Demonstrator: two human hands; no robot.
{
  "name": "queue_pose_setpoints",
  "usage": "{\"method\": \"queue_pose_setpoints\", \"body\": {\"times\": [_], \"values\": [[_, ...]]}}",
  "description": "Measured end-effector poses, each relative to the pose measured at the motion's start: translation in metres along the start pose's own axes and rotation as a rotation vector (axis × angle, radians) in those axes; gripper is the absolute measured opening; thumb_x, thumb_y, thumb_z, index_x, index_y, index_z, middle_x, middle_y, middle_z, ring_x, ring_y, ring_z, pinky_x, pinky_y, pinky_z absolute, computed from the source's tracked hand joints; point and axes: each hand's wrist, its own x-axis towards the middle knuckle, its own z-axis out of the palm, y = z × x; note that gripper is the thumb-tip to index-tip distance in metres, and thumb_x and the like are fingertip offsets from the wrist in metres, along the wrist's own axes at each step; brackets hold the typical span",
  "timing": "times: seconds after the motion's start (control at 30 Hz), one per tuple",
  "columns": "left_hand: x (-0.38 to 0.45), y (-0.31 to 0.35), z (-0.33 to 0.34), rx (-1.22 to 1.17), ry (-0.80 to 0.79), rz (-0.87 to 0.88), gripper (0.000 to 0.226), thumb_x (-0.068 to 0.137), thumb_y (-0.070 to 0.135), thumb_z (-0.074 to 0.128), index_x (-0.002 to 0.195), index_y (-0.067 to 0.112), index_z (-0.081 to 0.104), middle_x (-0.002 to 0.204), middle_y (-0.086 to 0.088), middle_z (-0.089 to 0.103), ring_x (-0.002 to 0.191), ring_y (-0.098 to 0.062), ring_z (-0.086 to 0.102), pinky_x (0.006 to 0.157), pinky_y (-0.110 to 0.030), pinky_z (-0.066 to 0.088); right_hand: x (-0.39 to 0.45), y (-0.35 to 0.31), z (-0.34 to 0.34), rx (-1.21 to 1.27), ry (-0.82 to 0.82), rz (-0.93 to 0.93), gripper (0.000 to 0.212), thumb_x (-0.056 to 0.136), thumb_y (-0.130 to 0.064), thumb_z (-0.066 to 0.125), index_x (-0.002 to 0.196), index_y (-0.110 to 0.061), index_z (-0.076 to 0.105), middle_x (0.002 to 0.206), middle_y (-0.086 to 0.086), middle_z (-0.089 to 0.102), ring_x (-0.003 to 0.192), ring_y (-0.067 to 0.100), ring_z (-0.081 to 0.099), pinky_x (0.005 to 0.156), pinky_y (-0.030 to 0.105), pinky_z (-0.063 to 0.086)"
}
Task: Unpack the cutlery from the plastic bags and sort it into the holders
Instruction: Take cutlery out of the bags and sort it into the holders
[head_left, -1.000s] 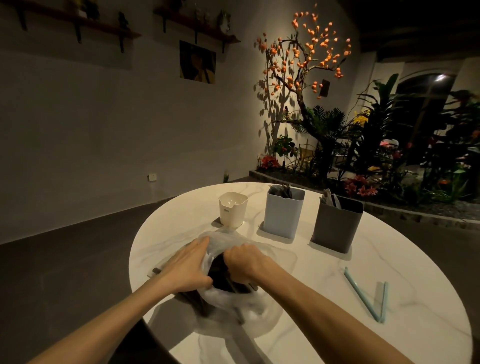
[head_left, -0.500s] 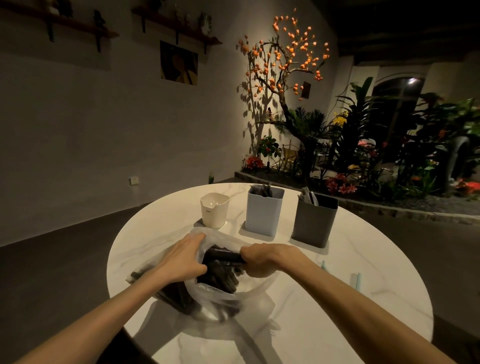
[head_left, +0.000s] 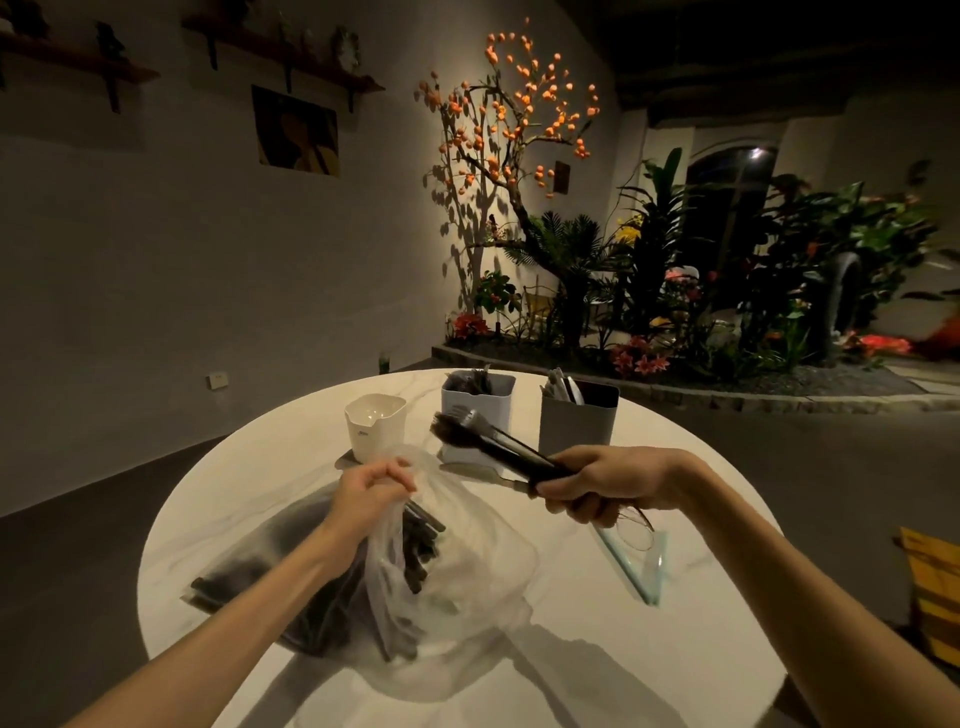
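- Two bare hands over a round table (head_left: 597, 649) with a pale, glossy, marble-veined top.
- Left hand (head_left: 371, 486), fingers bunched tight, pinching the gathered mouth of a clear, crinkled plastic bag (head_left: 467, 566) lying on the table's near left part.
- Inside the bag, a heap of dark-handled cutlery (head_left: 415, 551), too jumbled and blurred to count; handles long, straight and matte.
- Right hand (head_left: 608, 483), fingers curled round a bundle of forks (head_left: 483, 439), clamped at the dark handle ends; shiny metal tines pointing away to the left, held above the table just in front of the holders; number in the bundle unclear.
- Three holders in a row at the far side of the table, well apart from the bag:
- a small white holder (head_left: 374, 428), rounded, smooth plastic, on the left;
- a light grey holder (head_left: 478, 410), square-walled, in the middle, with dark utensil tips showing over the rim;
- a dark grey holder (head_left: 579, 421), square-walled, on the right, with pale flat utensil ends leaning out.
- Two thin, pale blue strips (head_left: 631, 569) lying flat to the right of the bag, meeting in a V near the table's edge.
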Motion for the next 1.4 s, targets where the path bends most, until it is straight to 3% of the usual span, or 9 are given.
{"method": "queue_pose_setpoints", "body": {"times": [0.1,0.23,0.3,0.5,0.7,0.83,0.93,1.07,1.4], "values": [[0.004,-0.011,0.011,0.025,-0.114,0.02,0.02,0.084,-0.009,0.065,0.072,0.005,0.069,0.123,-0.001,0.068,0.12,-0.023,0.061,0.106,-0.05,0.046,0.006,0.016,-0.004,0.158,0.014,-0.067,0.016,0.104,-0.015,0.052,0.119,-0.007,0.051,0.081,0.002,0.05,0.062,0.008,0.037,0.051,0.018,0.032],[0.007,-0.007,0.021,-0.144,-0.548,-0.236,0.02,0.08,0.007,0.076,0.095,0.007,0.062,0.115,-0.02,0.069,0.099,-0.036,0.071,0.064,-0.034,0.06,0.034,0.032,0.0,0.296,0.06,-0.135,0.017,0.104,-0.015,0.053,0.119,-0.006,0.052,0.081,0.001,0.051,0.062,0.009,0.036,0.053,0.02,0.03],[0.012,-0.006,0.028,-0.036,-0.692,-0.265,0.034,0.084,0.017,0.078,0.109,0.006,0.059,0.125,-0.02,0.067,0.109,-0.041,0.069,0.067,-0.035,0.061,0.053,0.037,0.006,0.336,0.105,-0.149,0.017,0.104,-0.015,0.053,0.118,-0.006,0.053,0.08,0.0,0.052,0.062,0.008,0.039,0.053,0.019,0.032],[0.043,-0.021,0.058,-0.284,-0.398,-0.264,0.065,0.081,0.057,0.073,0.128,0.013,0.064,0.122,-0.013,0.071,0.117,-0.028,0.067,0.101,-0.045,0.053,0.115,0.05,0.039,0.238,0.243,-0.192,0.018,0.106,-0.019,0.05,0.122,-0.012,0.051,0.08,-0.002,0.051,0.06,0.006,0.046,0.054,0.02,0.04],[0.064,-0.06,0.081,-0.496,-0.072,-0.45,0.039,0.083,0.009,0.078,0.116,-0.002,0.062,0.103,-0.021,0.074,0.104,-0.034,0.073,0.09,-0.044,0.059,0.163,0.069,0.07,-0.121,0.37,-0.172,0.041,0.102,-0.026,0.054,0.142,-0.019,0.048,0.134,0.001,0.06,0.112,0.012,0.06,0.105,0.035,0.049],[0.07,-0.068,0.079,-0.695,-0.112,-0.508,0.013,0.098,0.002,0.054,0.111,0.005,0.057,0.101,-0.021,0.073,0.089,-0.031,0.075,0.074,-0.042,0.063,0.157,0.069,0.065,0.313,0.252,-0.152,0.022,0.096,-0.033,0.068,0.117,-0.028,0.063,0.112,-0.006,0.072,0.102,0.009,0.07,0.087,0.022,0.057],[0.07,-0.069,0.076,-0.785,-0.163,-0.521,0.015,0.1,0.001,0.048,0.112,0.008,0.054,0.107,-0.018,0.073,0.102,-0.032,0.072,0.088,-0.047,0.058,0.154,0.071,0.057,0.569,0.197,-0.086,0.022,0.1,-0.033,0.06,0.115,-0.019,0.068,0.11,0.002,0.073,0.105,0.016,0.069,0.09,0.027,0.057],[0.071,-0.07,0.073,-0.788,-0.226,-0.547,0.019,0.1,0.003,0.047,0.117,0.009,0.054,0.119,-0.018,0.072,0.117,-0.036,0.067,0.101,-0.052,0.05,0.153,0.076,0.053,0.602,0.239,-0.056,0.019,0.104,-0.018,0.054,0.11,-0.007,0.069,0.103,0.01,0.07,0.089,0.016,0.068,0.075,0.023,0.058],[0.068,-0.067,0.072,-0.791,-0.212,-0.533,0.021,0.103,0.001,0.044,0.121,0.008,0.05,0.119,-0.022,0.071,0.108,-0.034,0.071,0.079,-0.046,0.063,0.148,0.078,0.044,0.47,0.337,-0.099,0.034,0.108,-0.026,0.043,0.11,-0.005,0.07,0.102,0.014,0.076,0.092,0.024,0.076,0.077,0.03,0.062]]}}
